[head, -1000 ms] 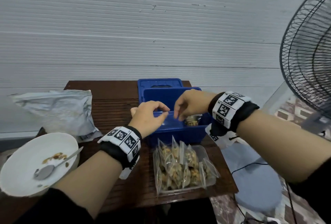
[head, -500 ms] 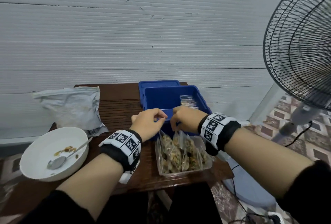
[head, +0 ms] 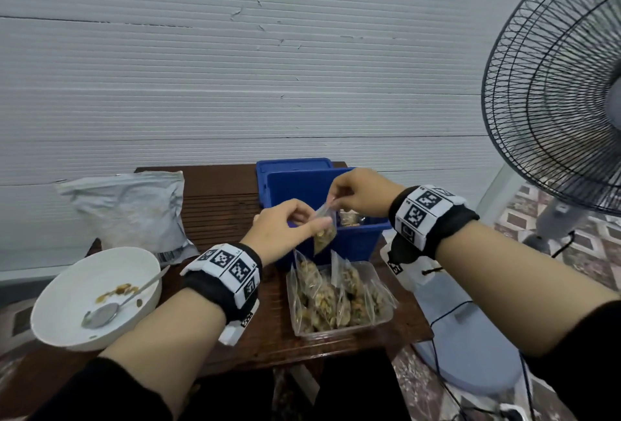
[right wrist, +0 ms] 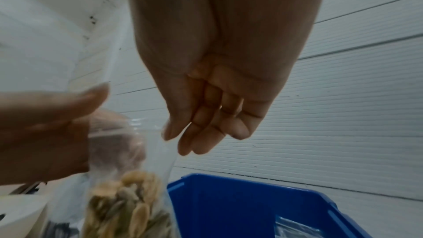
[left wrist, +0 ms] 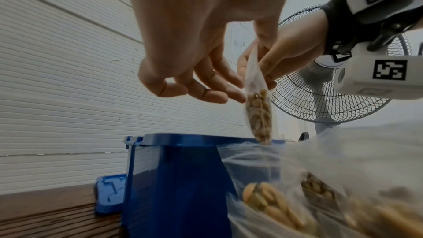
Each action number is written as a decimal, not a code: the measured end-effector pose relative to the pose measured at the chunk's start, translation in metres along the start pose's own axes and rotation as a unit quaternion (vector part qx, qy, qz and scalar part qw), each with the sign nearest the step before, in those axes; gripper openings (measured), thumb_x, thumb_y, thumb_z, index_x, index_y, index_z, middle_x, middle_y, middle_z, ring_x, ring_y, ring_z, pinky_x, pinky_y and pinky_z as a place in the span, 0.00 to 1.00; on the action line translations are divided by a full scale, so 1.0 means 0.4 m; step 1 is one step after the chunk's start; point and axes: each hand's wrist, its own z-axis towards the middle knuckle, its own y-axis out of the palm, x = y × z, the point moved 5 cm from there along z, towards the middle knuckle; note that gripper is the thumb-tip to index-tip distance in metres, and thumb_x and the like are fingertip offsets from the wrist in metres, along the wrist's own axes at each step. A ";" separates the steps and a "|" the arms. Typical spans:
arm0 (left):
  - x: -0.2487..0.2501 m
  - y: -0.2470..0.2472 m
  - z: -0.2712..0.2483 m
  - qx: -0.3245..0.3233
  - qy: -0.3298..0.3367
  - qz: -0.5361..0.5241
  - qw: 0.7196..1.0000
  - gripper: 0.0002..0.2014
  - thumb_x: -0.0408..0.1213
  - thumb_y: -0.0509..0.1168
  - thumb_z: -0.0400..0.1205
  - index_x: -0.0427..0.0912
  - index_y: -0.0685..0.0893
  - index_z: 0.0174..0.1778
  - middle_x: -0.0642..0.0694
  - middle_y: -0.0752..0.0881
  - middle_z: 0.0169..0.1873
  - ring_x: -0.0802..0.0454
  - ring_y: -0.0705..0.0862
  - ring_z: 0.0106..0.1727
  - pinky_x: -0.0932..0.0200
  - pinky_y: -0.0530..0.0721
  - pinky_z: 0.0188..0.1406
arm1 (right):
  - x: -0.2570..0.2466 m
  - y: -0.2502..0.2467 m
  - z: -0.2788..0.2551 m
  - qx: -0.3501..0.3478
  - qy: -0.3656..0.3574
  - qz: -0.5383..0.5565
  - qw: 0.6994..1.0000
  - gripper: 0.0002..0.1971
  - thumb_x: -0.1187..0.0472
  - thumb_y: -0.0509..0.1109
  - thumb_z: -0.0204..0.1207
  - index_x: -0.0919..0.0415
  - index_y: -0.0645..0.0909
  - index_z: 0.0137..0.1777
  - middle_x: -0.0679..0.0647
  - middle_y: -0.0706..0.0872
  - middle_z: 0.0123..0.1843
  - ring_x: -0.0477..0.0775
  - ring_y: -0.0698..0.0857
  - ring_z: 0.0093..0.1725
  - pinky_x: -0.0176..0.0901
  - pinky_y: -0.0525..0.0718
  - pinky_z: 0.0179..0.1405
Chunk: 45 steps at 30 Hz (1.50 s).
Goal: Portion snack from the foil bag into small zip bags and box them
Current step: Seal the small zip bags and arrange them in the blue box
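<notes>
Right hand (head: 361,193) pinches zip bag (head: 324,230) top above blue box (head: 356,240) — left hand (head: 280,234) pinches too; light, floppy, slippery — hold seal strip.

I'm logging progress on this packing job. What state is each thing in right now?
Small clear zip bag: part-filled, held in the air by both hands.
Blue plastic box: open, some bags inside.
Clear plastic tray: full of filled bags.
White bowl: nearly empty, metal spoon inside.
Silver foil bag: lying on the table.
Left hand: pinches the bag.
Right hand: pinches the bag's top.
</notes>
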 end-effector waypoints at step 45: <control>0.032 -0.011 0.060 0.067 0.027 0.009 0.997 0.07 0.38 0.68 0.83 0.50 0.89 0.42 0.55 0.90 0.39 0.65 0.85 0.45 0.83 0.73 0.45 | 0.028 0.028 -0.008 0.017 0.018 0.082 0.996 0.02 0.62 0.70 0.78 0.56 0.82 0.45 0.43 0.81 0.36 0.42 0.79 0.36 0.24 0.74 0.32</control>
